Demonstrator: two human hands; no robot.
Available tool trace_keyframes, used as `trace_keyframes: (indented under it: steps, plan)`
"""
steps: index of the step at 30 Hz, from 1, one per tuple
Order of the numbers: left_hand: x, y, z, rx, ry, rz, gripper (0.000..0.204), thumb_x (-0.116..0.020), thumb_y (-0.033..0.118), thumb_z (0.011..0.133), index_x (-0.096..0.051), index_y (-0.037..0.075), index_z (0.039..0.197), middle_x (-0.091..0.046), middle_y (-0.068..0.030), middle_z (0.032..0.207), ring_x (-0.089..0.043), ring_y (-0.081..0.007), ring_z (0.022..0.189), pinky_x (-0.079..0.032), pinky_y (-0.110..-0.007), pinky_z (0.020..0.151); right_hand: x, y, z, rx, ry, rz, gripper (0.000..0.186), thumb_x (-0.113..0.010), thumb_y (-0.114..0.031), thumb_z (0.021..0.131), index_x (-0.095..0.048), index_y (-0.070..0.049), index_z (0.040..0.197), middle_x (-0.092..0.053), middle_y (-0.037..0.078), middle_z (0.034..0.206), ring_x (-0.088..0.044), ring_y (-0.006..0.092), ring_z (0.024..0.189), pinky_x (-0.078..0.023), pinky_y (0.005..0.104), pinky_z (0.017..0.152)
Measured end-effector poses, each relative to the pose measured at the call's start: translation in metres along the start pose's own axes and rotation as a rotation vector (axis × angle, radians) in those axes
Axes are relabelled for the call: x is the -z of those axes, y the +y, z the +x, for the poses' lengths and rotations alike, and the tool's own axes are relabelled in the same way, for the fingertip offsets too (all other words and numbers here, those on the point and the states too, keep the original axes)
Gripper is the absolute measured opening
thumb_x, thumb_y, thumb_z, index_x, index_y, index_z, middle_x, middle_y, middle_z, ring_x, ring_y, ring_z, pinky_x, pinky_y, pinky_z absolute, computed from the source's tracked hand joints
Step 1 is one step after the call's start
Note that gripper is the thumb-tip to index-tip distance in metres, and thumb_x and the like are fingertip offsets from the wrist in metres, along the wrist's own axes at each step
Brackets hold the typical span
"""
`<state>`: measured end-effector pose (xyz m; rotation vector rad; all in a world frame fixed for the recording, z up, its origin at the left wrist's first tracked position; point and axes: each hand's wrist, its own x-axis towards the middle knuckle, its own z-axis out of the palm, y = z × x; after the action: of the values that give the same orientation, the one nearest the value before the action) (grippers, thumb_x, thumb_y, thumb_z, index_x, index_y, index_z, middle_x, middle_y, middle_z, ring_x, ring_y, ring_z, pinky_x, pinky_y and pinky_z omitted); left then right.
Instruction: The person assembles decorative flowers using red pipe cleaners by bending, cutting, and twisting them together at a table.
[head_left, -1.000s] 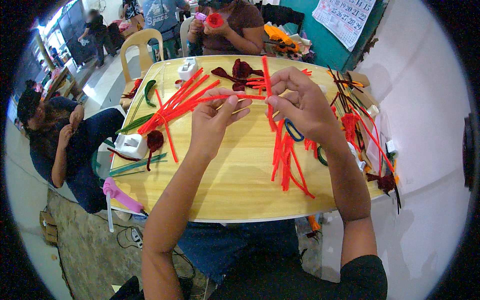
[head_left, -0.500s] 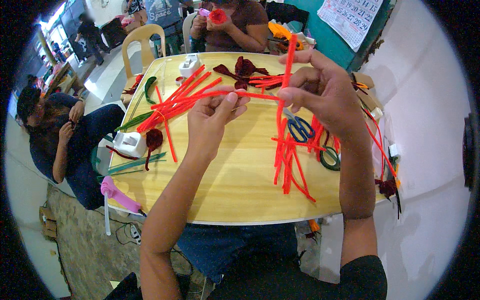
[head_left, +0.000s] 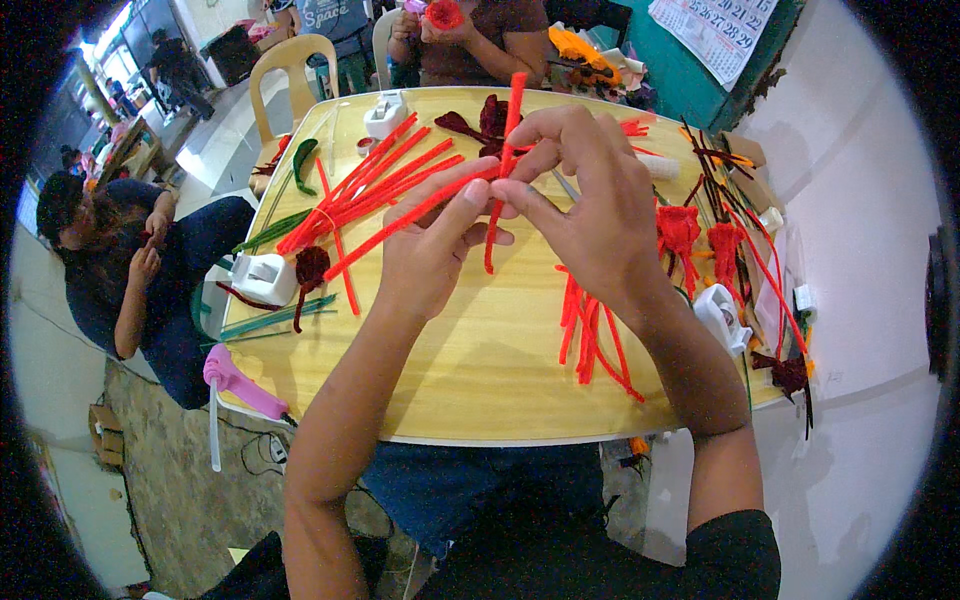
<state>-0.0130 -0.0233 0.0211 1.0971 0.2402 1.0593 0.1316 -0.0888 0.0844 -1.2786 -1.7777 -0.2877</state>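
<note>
My left hand [head_left: 432,250] and my right hand [head_left: 585,205] meet above the middle of a round wooden table [head_left: 470,370]. Together they pinch two red pipe cleaners [head_left: 505,150] that cross at my fingertips. One stands nearly upright from my right hand. The other slants down to the left from my left hand. A loose bunch of red pipe cleaners [head_left: 590,335] lies on the table under my right forearm. A second pile of red pipe cleaners [head_left: 365,190] fans out to the left of my hands.
Dark red finished flowers [head_left: 480,120] lie at the far side. White tape dispensers [head_left: 262,278] stand at the left and near the right edge [head_left: 722,315]. A pink glue gun [head_left: 240,385] rests at the near left rim. Seated people work at the left [head_left: 110,260] and across the table [head_left: 470,35].
My right hand has swung its pipe cleaner from lying across the table to nearly upright. Both hands came closer together. Blue scissors seen half a second ago are now hidden under my right hand.
</note>
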Motion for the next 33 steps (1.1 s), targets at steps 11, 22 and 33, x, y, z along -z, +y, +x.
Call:
trace_keyframes:
  steps: [11, 22, 33]
  plan:
    - [0.002, 0.006, -0.001, -0.015, -0.025, 0.075, 0.024, -0.059, 0.013, 0.093, -0.06, -0.001, 0.113, -0.066, -0.0103, 0.1, -0.064, -0.0151, 0.084, -0.053, -0.028, 0.066, -0.003, 0.019, 0.001, 0.273, 0.116, -0.118, 0.024, -0.077, -0.021, 0.069, -0.065, -0.017, 0.089, -0.063, -0.001, 0.086, -0.055, 0.022, 0.088, -0.038, 0.0372, 0.077]
    - [0.004, -0.003, 0.003, -0.123, -0.047, -0.025, 0.018, -0.062, 0.005, 0.09, -0.06, -0.004, 0.105, -0.066, -0.015, 0.103, -0.066, -0.0174, 0.09, -0.055, -0.03, 0.082, -0.005, 0.019, 0.002, 0.221, 0.032, -0.026, 0.021, -0.073, -0.018, 0.075, -0.066, -0.015, 0.094, -0.063, 0.003, 0.086, -0.059, 0.0235, 0.085, -0.041, 0.0375, 0.076]
    - [0.006, -0.003, 0.004, -0.047, 0.009, 0.139, 0.018, -0.066, 0.002, 0.086, -0.062, -0.003, 0.103, -0.068, -0.0134, 0.097, -0.067, -0.0169, 0.087, -0.057, -0.029, 0.079, -0.005, 0.021, 0.0, 0.115, -0.126, 0.197, 0.022, -0.066, -0.004, 0.078, -0.063, -0.004, 0.1, -0.061, 0.012, 0.093, -0.062, 0.0286, 0.086, -0.051, 0.0357, 0.075]
